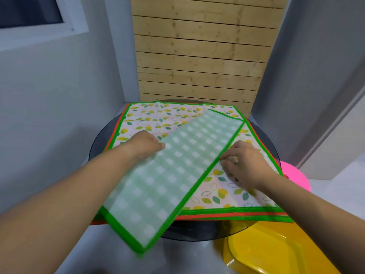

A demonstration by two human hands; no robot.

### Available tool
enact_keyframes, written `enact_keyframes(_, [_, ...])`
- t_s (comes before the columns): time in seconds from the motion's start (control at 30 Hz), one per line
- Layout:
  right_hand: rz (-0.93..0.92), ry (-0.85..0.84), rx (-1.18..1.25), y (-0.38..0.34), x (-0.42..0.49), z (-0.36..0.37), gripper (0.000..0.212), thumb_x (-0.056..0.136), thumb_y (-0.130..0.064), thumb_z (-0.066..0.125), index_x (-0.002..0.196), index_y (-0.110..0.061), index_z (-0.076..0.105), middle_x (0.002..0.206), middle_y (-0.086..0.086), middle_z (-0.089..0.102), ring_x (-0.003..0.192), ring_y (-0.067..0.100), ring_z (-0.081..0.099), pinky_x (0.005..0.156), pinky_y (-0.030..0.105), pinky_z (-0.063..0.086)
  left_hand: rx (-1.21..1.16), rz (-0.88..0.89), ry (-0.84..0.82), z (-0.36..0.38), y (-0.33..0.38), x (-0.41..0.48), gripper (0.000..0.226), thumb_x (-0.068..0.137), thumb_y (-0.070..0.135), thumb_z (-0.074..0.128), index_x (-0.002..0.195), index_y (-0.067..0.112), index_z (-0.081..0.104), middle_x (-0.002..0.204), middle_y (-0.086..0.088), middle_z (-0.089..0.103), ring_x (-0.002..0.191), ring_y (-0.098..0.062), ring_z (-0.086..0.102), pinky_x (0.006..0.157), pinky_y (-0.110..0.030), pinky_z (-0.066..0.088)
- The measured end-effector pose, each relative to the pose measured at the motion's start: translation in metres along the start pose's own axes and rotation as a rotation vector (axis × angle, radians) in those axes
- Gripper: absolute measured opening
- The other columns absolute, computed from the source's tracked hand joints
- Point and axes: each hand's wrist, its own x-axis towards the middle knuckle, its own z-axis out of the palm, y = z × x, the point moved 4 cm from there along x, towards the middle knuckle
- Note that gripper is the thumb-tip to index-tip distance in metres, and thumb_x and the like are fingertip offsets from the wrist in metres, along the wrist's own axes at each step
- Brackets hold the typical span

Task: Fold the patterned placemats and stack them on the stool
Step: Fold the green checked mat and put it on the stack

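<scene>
Folded placemat held over the stack, mid-frame, on the round glass worktop.

The stack of leaf-print placemats covers most of the worktop. The folded placemat, gingham side up, lies slantwise across it with its near end overhanging. A pink stool shows at the right edge. The left hand grips one long edge and the right hand pinches the green border. It looks light, thin and limp; best held by the stitched borders so the fold stays closed.

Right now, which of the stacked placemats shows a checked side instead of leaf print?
The top one: the green-bordered, green-and-white checked placemat, lying diagonally, left hand and right hand at its long edges. The leaf-print placemats beneath lie flat.
</scene>
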Motion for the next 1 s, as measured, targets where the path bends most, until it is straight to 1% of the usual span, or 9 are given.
enact_keyframes(0.13, [0.064, -0.109, 0.350, -0.020, -0.004, -0.002, 0.017, 0.094, -0.015, 0.060, 0.083, -0.013, 0.073, 0.076, 0.007, 0.064, 0.064, 0.022, 0.062, 0.058, 0.029, 0.047, -0.322, -0.184, 0.088, 0.020, -0.007, -0.009, 0.017, 0.094, 0.019, 0.069, 0.098, 0.003, 0.063, 0.097, -0.013, 0.067, 0.081, -0.028, 0.066, 0.074, -0.035, 0.058])
enact_keyframes(0.2, [0.024, -0.101, 0.330, -0.026, -0.006, -0.002, 0.014, 0.094, -0.020, 0.063, 0.087, -0.016, 0.074, 0.079, -0.004, 0.065, 0.073, 0.005, 0.061, 0.066, 0.018, 0.044, -0.539, -0.254, 0.053, 0.034, -0.006, -0.015, 0.014, 0.096, 0.008, 0.063, 0.102, -0.004, 0.062, 0.102, -0.020, 0.069, 0.087, -0.035, 0.070, 0.076, -0.050, 0.060])
enact_keyframes(0.3, [-0.030, -0.099, 0.274, -0.029, -0.006, -0.002, 0.015, 0.092, -0.028, 0.066, 0.089, -0.018, 0.075, 0.081, -0.011, 0.063, 0.086, -0.008, 0.054, 0.068, 0.004, 0.038, -0.662, -0.241, 0.054, 0.048, -0.004, -0.023, 0.012, 0.093, -0.003, 0.057, 0.105, -0.003, 0.062, 0.098, -0.020, 0.069, 0.079, -0.032, 0.069, 0.060, -0.038, 0.062])
enact_keyframes(0.47, [-0.050, -0.131, 0.180, -0.018, -0.010, 0.008, 0.028, 0.086, -0.050, 0.067, 0.098, -0.026, 0.074, 0.090, -0.016, 0.057, 0.083, 0.000, 0.052, 0.077, 0.024, 0.041, 0.037, 0.221, 0.143, 0.049, 0.011, -0.042, 0.068, 0.091, 0.018, 0.066, 0.146, 0.023, 0.026, 0.138, -0.005, 0.039, 0.123, -0.023, 0.044, 0.100, -0.033, 0.041])
enact_keyframes(0.57, [-0.060, -0.195, 0.076, -0.019, -0.019, 0.017, 0.053, 0.080, -0.070, 0.052, 0.109, -0.030, 0.071, 0.111, -0.009, 0.061, 0.109, 0.014, 0.052, 0.098, 0.037, 0.043, 0.512, 0.428, 0.129, 0.055, 0.013, -0.058, 0.069, 0.095, 0.038, 0.059, 0.153, 0.024, 0.025, 0.161, -0.011, 0.010, 0.149, -0.028, 0.011, 0.118, -0.038, 0.018])
enact_keyframes(0.67, [-0.034, -0.240, 0.027, -0.023, -0.032, 0.020, 0.062, 0.084, -0.071, 0.045, 0.129, -0.030, 0.060, 0.141, 0.000, 0.047, 0.135, 0.022, 0.037, 0.113, 0.041, 0.029, 0.668, 0.545, -0.054, 0.067, 0.006, -0.074, 0.059, 0.101, 0.050, 0.043, 0.153, 0.024, 0.029, 0.163, -0.009, 0.014, 0.152, -0.027, 0.008, 0.121, -0.034, 0.007])
enact_keyframes(0.77, [-0.090, -0.294, -0.042, -0.029, -0.047, 0.026, 0.076, 0.088, -0.075, 0.026, 0.150, -0.032, 0.035, 0.162, 0.000, 0.020, 0.150, 0.023, 0.011, 0.121, 0.042, 0.012, 0.762, 0.589, -0.206, 0.075, -0.004, -0.085, 0.069, 0.099, 0.064, 0.027, 0.158, 0.031, 0.015, 0.168, -0.004, -0.005, 0.154, -0.019, -0.011, 0.124, -0.034, -0.007])
enact_keyframes(0.87, [-0.120, -0.372, -0.164, -0.030, -0.058, 0.031, 0.073, 0.095, -0.068, 0.013, 0.158, -0.032, 0.007, 0.166, -0.004, -0.005, 0.152, 0.018, -0.010, 0.122, 0.038, -0.006, 0.862, 0.561, -0.287, 0.079, -0.019, -0.089, 0.084, 0.087, 0.077, 0.007, 0.159, 0.036, -0.004, 0.165, 0.002, -0.022, 0.149, -0.014, -0.027, 0.123, -0.035, -0.013])
enact_keyframes(1.0, [-0.142, -0.448, -0.244, -0.028, -0.071, 0.031, 0.078, 0.092, -0.070, 0.004, 0.157, -0.030, -0.008, 0.164, -0.005, -0.018, 0.149, 0.016, -0.022, 0.121, 0.041, -0.013, 0.892, 0.549, -0.326, 0.080, -0.025, -0.093, 0.089, 0.080, 0.081, 0.001, 0.157, 0.038, -0.013, 0.161, 0.006, -0.031, 0.146, -0.013, -0.034, 0.122, -0.034, -0.016])
